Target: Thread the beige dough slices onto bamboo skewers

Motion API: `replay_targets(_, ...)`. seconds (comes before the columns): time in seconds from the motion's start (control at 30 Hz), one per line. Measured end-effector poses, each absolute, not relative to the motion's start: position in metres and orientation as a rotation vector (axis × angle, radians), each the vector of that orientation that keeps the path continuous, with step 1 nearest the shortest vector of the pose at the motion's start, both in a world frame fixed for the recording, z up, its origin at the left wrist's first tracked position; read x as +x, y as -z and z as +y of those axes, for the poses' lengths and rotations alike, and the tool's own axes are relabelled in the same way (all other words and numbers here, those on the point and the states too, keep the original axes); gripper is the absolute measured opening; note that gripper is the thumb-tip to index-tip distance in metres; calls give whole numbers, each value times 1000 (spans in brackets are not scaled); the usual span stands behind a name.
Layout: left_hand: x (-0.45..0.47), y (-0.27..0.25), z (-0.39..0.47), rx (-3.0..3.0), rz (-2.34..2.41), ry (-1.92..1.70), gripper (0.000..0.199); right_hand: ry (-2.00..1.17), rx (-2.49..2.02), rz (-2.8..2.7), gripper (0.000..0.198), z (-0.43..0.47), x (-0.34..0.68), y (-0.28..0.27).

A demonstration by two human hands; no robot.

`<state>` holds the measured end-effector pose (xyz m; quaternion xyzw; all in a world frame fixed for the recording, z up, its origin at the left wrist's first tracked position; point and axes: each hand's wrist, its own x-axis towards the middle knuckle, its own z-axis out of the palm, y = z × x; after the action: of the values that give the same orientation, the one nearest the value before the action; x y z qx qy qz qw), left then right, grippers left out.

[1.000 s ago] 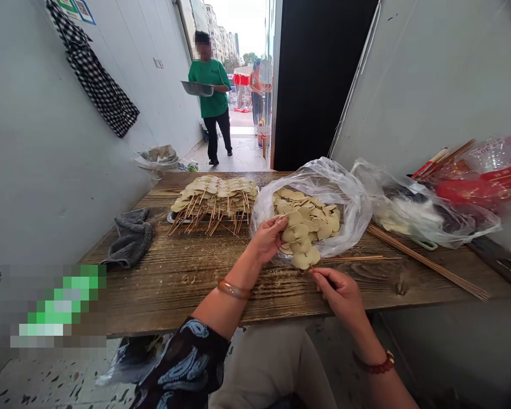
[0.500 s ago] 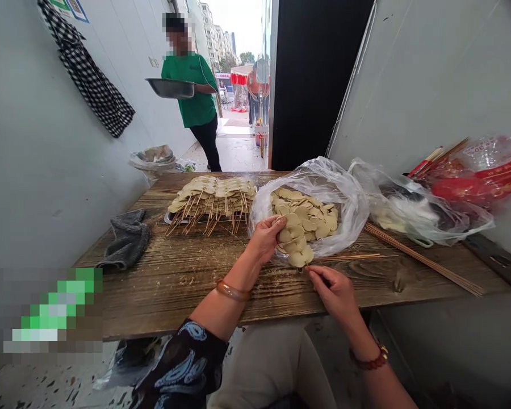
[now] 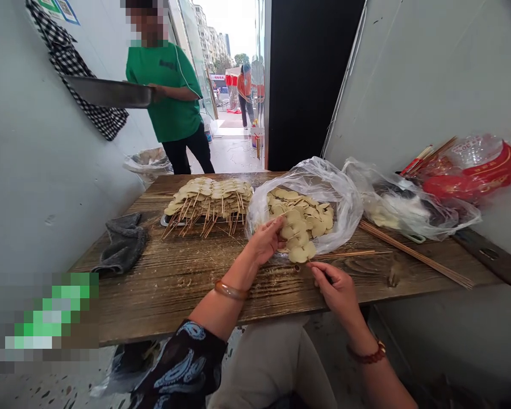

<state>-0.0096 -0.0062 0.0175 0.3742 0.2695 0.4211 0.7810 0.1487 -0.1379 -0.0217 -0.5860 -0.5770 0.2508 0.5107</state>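
My left hand point(image 3: 267, 240) is closed on the upper part of a skewer strung with thin, pale round slices point(image 3: 298, 238). At its lower end, my right hand point(image 3: 335, 287) pinches the bare wooden stick point(image 3: 310, 263) between thumb and fingers. Just behind them lies an open clear plastic bag point(image 3: 346, 199) holding many loose slices point(image 3: 319, 211) of the same kind. To the left, finished-looking skewers point(image 3: 208, 199) are stacked on a metal tray point(image 3: 167, 220), their sticks pointing toward me.
Loose bamboo sticks point(image 3: 417, 255) lie on the wooden table point(image 3: 170, 301) at right, near a cleaver-like dark blade point(image 3: 489, 255) and plastic bags point(image 3: 409, 207). A grey cloth point(image 3: 121, 244) rests at left. Beyond the table, a person in green point(image 3: 166, 91) carries a metal pan point(image 3: 111, 92).
The person in green has come closer, and the metal pan has moved left in view. My hands keep almost the same hold on the skewer; the view has shifted slightly.
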Motion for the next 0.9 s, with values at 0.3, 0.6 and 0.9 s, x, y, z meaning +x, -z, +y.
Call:
replay_targets(0.3, -10, -13, -9, 778, 637, -911, 25, -587, -1471, -1436, 30, -136, 148, 27)
replay_targets(0.6, -13, -7, -5, 698, 613, -986, 31, -839, -1463, -1315, 34, -128, 155, 3)
replay_targets(0.9, -12, 3, -4, 724, 528, -958, 34, -705, -1349, -1615, 29, -66, 111, -88)
